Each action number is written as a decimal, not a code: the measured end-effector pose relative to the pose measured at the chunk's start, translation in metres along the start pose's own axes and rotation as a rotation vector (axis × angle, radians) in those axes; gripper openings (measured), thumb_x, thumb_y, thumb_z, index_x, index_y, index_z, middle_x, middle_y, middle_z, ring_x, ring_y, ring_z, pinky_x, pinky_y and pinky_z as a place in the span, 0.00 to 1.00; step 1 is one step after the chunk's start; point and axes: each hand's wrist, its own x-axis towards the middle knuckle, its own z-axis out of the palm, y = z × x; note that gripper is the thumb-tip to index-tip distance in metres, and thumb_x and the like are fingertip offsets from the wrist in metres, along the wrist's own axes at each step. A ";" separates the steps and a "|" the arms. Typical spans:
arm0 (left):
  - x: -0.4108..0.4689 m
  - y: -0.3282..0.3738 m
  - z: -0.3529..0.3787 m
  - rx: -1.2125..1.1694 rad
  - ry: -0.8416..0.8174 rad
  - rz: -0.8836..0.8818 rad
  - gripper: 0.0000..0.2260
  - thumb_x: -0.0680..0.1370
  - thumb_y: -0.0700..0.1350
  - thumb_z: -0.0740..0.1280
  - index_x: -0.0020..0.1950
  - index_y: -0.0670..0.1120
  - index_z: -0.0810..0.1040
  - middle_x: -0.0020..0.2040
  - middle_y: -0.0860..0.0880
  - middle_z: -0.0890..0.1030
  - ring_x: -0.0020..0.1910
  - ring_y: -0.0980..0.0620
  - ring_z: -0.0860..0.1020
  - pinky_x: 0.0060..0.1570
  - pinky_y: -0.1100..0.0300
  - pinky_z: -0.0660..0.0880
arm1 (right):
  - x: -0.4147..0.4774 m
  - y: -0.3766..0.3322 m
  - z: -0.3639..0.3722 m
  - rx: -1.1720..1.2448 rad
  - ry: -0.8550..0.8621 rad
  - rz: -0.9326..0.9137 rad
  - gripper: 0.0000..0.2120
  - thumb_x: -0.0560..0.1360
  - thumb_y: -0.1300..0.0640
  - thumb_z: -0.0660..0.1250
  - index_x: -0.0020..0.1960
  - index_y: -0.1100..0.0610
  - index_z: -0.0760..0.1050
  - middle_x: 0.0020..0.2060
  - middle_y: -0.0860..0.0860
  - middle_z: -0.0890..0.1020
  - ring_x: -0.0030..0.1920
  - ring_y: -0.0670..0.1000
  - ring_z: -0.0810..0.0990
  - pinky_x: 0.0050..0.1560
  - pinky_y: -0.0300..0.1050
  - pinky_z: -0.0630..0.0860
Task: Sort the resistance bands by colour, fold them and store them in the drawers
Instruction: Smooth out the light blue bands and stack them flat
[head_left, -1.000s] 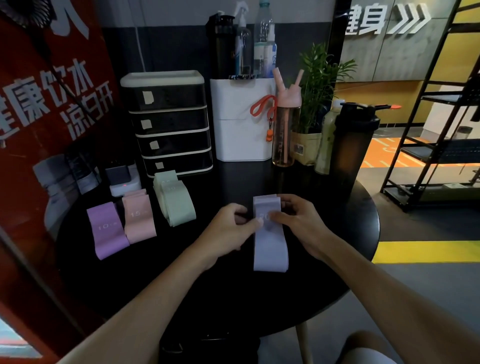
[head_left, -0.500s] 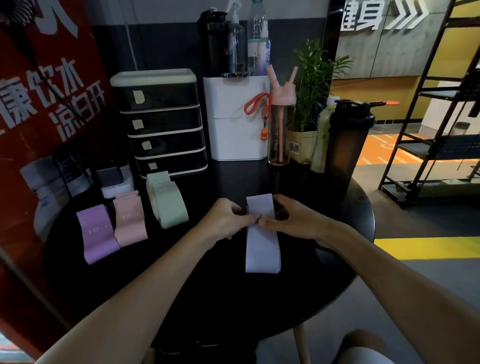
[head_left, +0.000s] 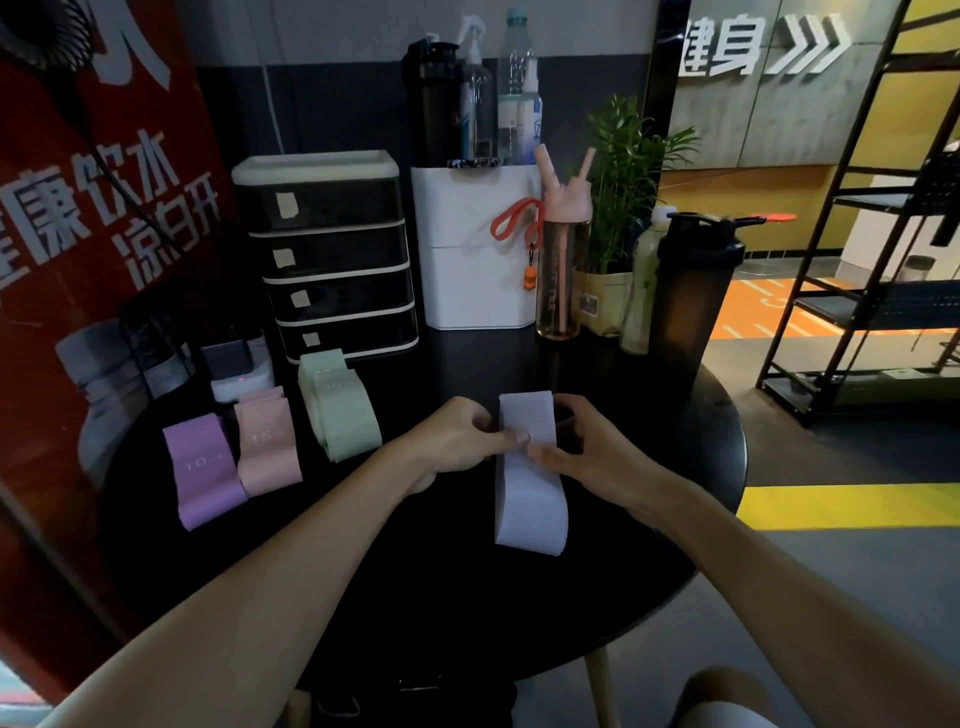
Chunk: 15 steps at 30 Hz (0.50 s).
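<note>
A pale lilac resistance band (head_left: 530, 499) lies lengthwise on the round black table (head_left: 426, 582), in front of me. My left hand (head_left: 457, 441) pinches its left edge near the far end, thumb on top. My right hand (head_left: 587, 447) pinches the right edge at the same spot. To the left lie a purple band (head_left: 205, 470), a pink band (head_left: 267, 441) and a stack of green bands (head_left: 340, 405). A black drawer unit (head_left: 332, 254) with several shut drawers stands at the back left.
A white box (head_left: 478, 260) with bottles on top stands behind, with a pink bottle (head_left: 561, 260), a potted plant (head_left: 623, 208) and a dark shaker (head_left: 696, 291) to the right. A small white device (head_left: 239, 374) sits by the drawers. A red banner (head_left: 93, 234) borders the left.
Both hands stay on the lilac band's far part; their thumbs have drawn closer together at its middle. The other bands have not moved.
</note>
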 end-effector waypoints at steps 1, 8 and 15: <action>0.000 0.001 0.001 -0.015 0.003 0.011 0.17 0.74 0.57 0.74 0.45 0.43 0.79 0.39 0.50 0.79 0.38 0.55 0.76 0.38 0.63 0.71 | -0.001 0.001 0.000 0.011 0.004 -0.005 0.32 0.73 0.48 0.73 0.72 0.50 0.62 0.56 0.47 0.76 0.55 0.46 0.78 0.49 0.40 0.79; -0.002 0.009 0.007 -0.232 -0.026 0.034 0.17 0.74 0.49 0.76 0.53 0.41 0.74 0.49 0.43 0.81 0.51 0.45 0.83 0.51 0.49 0.82 | -0.005 0.007 -0.001 0.106 0.033 -0.046 0.33 0.71 0.50 0.74 0.71 0.52 0.62 0.57 0.48 0.77 0.57 0.46 0.78 0.55 0.45 0.80; -0.009 0.013 0.007 -0.401 -0.049 0.025 0.16 0.73 0.43 0.77 0.52 0.41 0.72 0.55 0.37 0.80 0.52 0.41 0.83 0.49 0.42 0.82 | -0.008 0.008 0.000 0.188 0.049 -0.084 0.32 0.72 0.54 0.74 0.70 0.49 0.62 0.56 0.52 0.76 0.55 0.49 0.80 0.48 0.43 0.81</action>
